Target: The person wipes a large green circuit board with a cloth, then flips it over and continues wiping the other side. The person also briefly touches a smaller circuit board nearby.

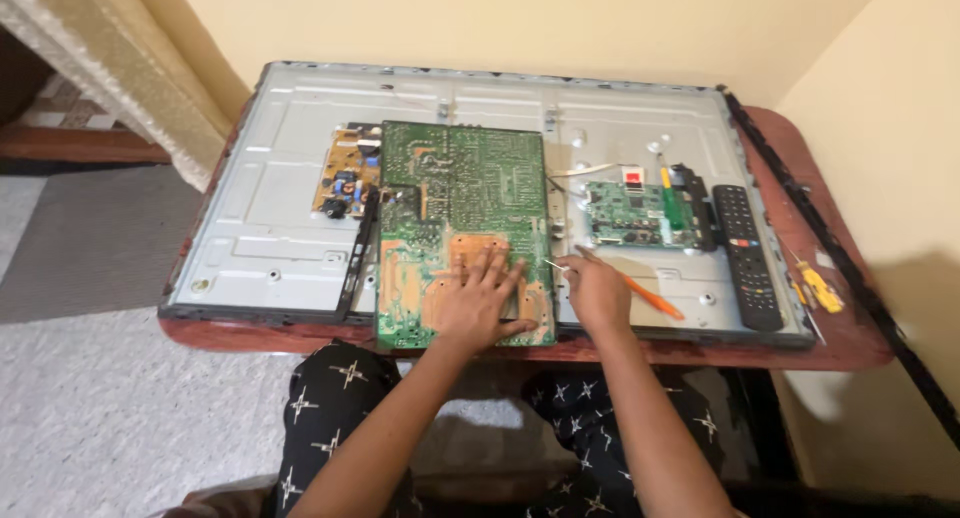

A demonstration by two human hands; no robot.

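Left hand (478,303) lies flat, covering the green circuit board (462,228); right hand (597,293) pinches a thin, indistinct orange tool (650,297).

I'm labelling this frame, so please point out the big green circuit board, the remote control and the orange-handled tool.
big green circuit board (470,193), head view, upper middle of its solder side.
remote control (748,253), head view, middle of its button face.
orange-handled tool (655,301), head view, orange handle.
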